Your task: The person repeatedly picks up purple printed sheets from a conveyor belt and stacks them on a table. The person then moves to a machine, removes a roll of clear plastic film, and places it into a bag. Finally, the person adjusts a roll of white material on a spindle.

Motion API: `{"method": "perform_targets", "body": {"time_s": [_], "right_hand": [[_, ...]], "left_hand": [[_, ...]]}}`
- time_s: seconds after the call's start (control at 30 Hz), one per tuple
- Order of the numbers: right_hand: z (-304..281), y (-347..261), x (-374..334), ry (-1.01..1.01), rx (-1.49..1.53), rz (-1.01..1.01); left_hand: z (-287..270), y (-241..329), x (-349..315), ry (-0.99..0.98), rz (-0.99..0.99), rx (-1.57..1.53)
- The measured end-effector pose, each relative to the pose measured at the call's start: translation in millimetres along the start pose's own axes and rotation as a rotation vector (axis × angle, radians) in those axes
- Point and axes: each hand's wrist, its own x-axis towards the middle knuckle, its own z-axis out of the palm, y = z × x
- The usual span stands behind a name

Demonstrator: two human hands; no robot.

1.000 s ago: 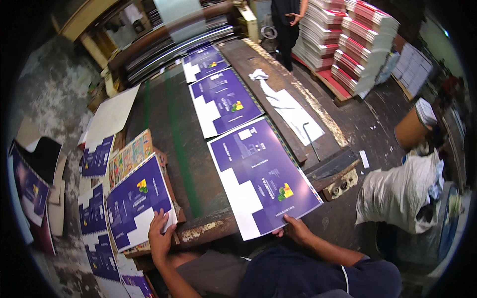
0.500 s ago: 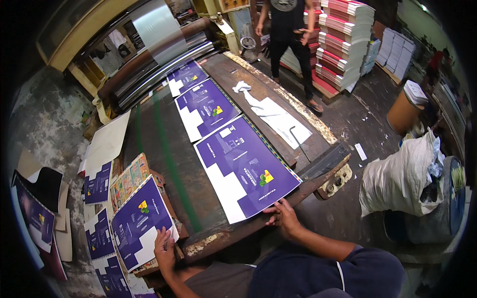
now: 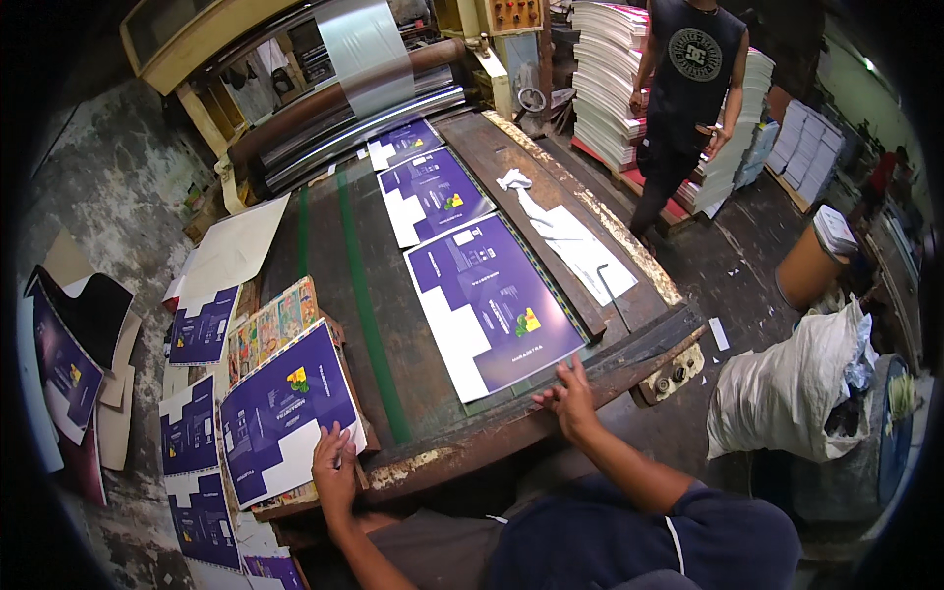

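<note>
A purple and white printed sheet (image 3: 501,298) lies on the feed table (image 3: 324,258), nearest me in a row of similar sheets. Close to its near right corner, my right hand (image 3: 570,401) is raised with fingers apart and nothing in it. At the left, another purple and white sheet (image 3: 295,403) tops a stack on a low stand. My left hand (image 3: 335,465) is at that sheet's lower right edge, its fingers extended against the margin and the thumb apart. Ahead in the row are a second sheet (image 3: 433,195) and a third, partly at the rollers.
Metal rollers (image 3: 413,106) with clear film (image 3: 364,59) cross the far end. A hex key (image 3: 615,295) and white paper (image 3: 575,246) lie on the table's right. Another person (image 3: 693,88) stands beyond, near tall paper stacks (image 3: 602,84). A stuffed white sack (image 3: 782,388) stands right.
The row of sheets has moved toward the rollers, widening the bare strip at the table's near edge. My right hand has come off the sheet's corner. The view has shifted; the other person has moved.
</note>
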Motion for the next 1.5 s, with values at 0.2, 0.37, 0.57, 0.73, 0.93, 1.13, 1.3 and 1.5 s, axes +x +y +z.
{"method": "perform_targets", "body": {"time_s": [0.2, 0.37, 0.57, 0.73, 0.93, 1.13, 1.3, 1.5], "right_hand": [[193, -25, -29, -0.755, -0.534, 0.145], [428, -17, -85, -1.622, -0.853, -0.801], [560, -23, -71, -1.534, -1.261, -0.812], [488, 10, 51, -0.919, -1.700, -0.818], [211, 67, 148, -0.983, -1.797, -0.897], [77, -38, 219, -0.409, -2.219, -0.790], [69, -34, 177, -0.405, -1.762, -0.922], [91, -2, 67, -0.802, -0.716, 0.201]], "left_hand": [[0, -40, -5, 0.123, -0.009, -0.031], [14, -38, 10, 0.094, -0.159, -0.048], [18, -12, 5, 0.184, -0.304, -0.183], [33, -22, 2, 0.234, -0.141, -0.091], [31, -17, -7, 0.185, -0.052, 0.008], [20, 4, -4, 0.133, -0.028, 0.048], [13, -30, -8, 0.302, -0.459, -0.483], [16, 30, -12, 0.298, -0.060, -0.149]]}}
